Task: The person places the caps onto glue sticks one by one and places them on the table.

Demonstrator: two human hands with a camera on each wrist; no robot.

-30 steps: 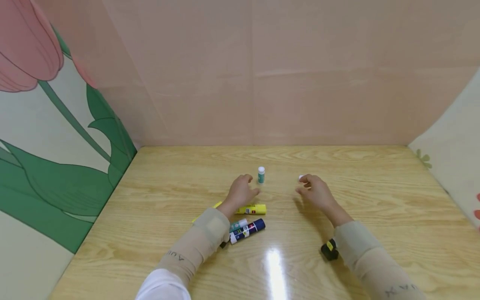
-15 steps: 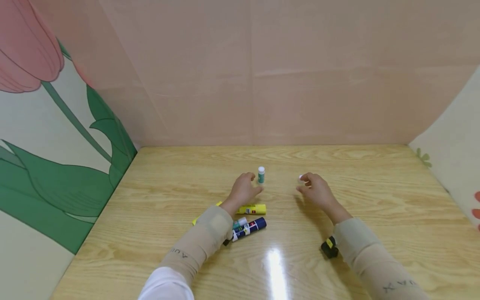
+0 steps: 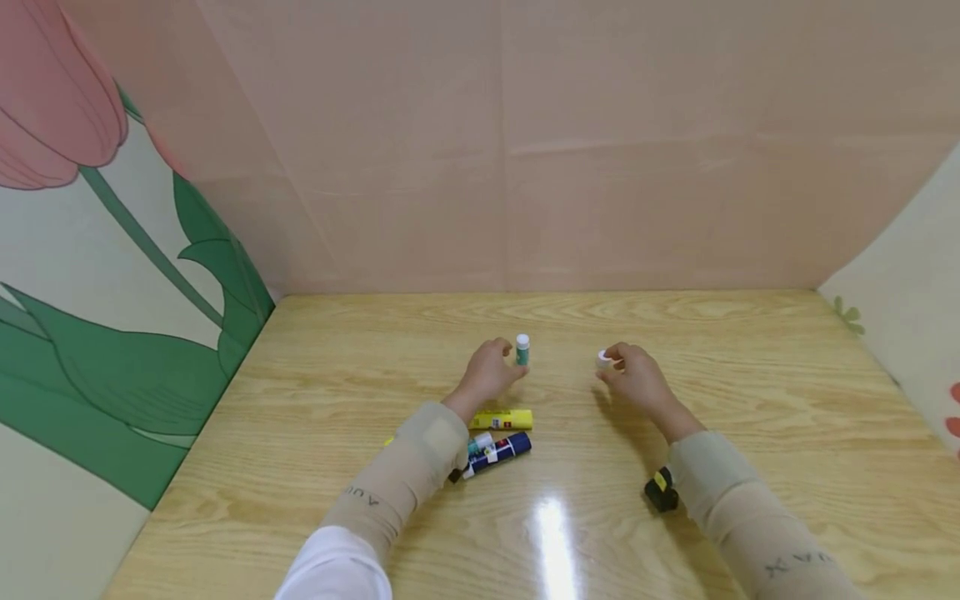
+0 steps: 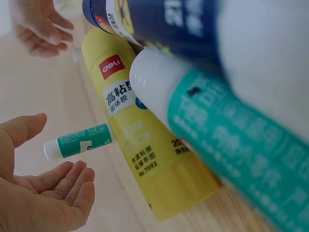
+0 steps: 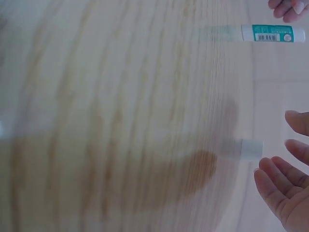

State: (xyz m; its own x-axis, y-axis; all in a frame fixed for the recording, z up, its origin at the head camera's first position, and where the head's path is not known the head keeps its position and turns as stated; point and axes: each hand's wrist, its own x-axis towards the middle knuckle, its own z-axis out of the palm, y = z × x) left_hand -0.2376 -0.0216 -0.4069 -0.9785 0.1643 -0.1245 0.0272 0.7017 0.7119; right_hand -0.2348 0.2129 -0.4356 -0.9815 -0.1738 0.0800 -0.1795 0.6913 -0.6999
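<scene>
A small glue stick (image 3: 522, 351) with a teal label and white top stands upright on the table. My left hand (image 3: 487, 372) is just left of it, thumb and fingers spread on either side; the left wrist view shows the glue stick (image 4: 84, 141) beyond the fingertips, apparently untouched. To the right, a short white cylinder (image 3: 602, 358), perhaps a cap, stands on the table. My right hand (image 3: 637, 379) is beside it with fingers loosely bent and parted. In the right wrist view, the white cylinder (image 5: 252, 149) appears near the fingertips; contact is unclear.
Under and beside my left forearm lie a yellow glue stick (image 3: 504, 419), a navy one (image 3: 502, 454) and a teal one (image 3: 480, 443) with a white end. Something else yellow is mostly hidden by the forearm. A black and yellow object (image 3: 662, 490) is by my right wrist.
My left hand has moved slightly right and forward, closer to the standing glue stick. My right hand has shifted slightly, showing more of the white cylinder. The standing things have stayed put.
</scene>
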